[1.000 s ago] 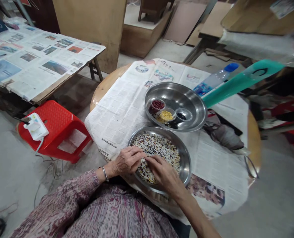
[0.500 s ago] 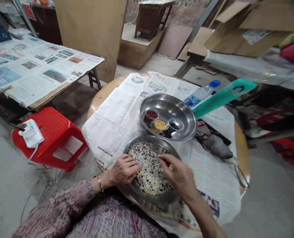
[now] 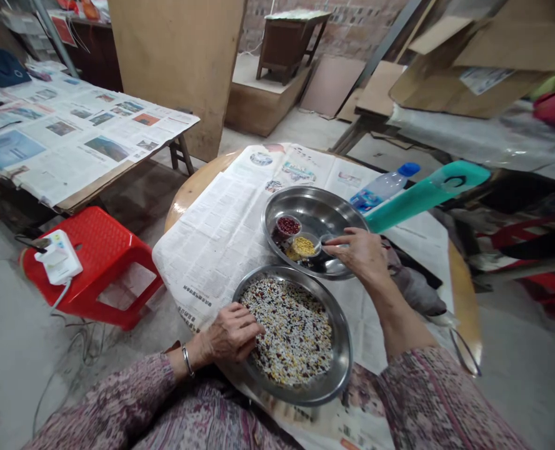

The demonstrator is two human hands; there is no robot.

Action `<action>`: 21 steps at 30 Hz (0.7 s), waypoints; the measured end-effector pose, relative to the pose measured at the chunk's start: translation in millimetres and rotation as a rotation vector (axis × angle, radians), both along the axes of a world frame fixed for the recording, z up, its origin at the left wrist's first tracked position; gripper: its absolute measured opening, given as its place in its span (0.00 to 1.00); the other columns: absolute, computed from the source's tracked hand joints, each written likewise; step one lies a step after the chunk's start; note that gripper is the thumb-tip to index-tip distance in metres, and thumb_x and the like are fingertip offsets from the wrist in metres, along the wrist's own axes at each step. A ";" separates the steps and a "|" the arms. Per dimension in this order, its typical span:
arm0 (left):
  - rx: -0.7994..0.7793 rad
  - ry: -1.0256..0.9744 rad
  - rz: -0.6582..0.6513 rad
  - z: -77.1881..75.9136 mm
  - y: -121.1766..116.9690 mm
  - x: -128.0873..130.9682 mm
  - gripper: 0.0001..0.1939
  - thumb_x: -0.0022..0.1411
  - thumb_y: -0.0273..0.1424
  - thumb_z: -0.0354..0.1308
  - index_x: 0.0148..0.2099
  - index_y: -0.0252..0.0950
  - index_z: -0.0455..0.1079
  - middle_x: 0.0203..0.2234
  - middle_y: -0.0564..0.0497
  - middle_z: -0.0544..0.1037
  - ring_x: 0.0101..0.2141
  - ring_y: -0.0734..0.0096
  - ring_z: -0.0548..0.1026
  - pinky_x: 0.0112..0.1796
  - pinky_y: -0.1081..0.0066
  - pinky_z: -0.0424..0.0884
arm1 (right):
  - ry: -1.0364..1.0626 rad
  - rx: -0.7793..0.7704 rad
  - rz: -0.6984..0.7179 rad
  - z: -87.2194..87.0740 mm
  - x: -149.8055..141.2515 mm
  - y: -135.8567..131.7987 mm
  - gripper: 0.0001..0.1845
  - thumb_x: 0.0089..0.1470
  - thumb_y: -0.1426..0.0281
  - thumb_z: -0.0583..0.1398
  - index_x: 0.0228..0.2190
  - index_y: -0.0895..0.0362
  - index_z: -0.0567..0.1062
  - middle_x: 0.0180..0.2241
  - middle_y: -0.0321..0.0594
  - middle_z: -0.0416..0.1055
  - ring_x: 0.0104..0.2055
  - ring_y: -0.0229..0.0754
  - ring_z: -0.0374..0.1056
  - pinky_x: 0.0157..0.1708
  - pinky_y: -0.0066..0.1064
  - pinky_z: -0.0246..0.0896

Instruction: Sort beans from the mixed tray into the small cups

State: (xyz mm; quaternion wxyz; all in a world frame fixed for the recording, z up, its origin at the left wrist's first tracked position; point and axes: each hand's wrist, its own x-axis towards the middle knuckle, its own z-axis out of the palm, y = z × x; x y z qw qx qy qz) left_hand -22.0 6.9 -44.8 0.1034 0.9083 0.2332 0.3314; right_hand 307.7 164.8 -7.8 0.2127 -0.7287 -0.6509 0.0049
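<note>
Our right hand (image 3: pixel 359 253) pinches over the small cups in the far round steel bowl (image 3: pixel 305 203) while our loosely curled left hand (image 3: pixel 230 334) rests, gripping nothing, in the near steel pan of mixed beans (image 3: pixel 291 328), most still unsorted on the newspapered counter (image 3: pixel 212 237).

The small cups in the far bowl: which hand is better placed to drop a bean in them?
Probably the right hand: it hovers over the far bowl beside the small cups. The left hand rests on the near pan.
</note>
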 end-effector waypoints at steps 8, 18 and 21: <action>0.019 -0.026 0.014 -1.6 0.4 1.1 0.08 0.60 0.26 0.46 0.38 0.34 0.66 0.23 0.53 0.69 0.26 0.71 0.67 0.32 0.67 0.62 | 0.051 -0.056 -0.063 3.8 -10.9 -3.2 0.07 0.45 0.65 0.62 0.22 0.54 0.78 0.47 0.45 0.72 0.50 0.54 0.62 0.49 0.50 0.55; -0.027 0.003 0.015 -0.3 -0.5 1.0 0.08 0.61 0.25 0.47 0.40 0.34 0.66 0.25 0.51 0.72 0.28 0.71 0.69 0.36 0.66 0.65 | 0.196 0.259 0.057 35.0 -39.8 -74.8 0.13 0.58 0.63 0.56 0.30 0.59 0.74 0.44 0.52 0.73 0.50 0.50 0.66 0.45 0.40 0.60; -0.024 0.022 0.037 0.8 -1.1 0.8 0.08 0.62 0.26 0.46 0.40 0.34 0.67 0.25 0.51 0.72 0.29 0.69 0.69 0.37 0.65 0.65 | 0.209 0.222 0.379 25.2 -80.6 -139.4 0.08 0.60 0.66 0.57 0.32 0.55 0.73 0.39 0.43 0.74 0.44 0.45 0.68 0.44 0.38 0.61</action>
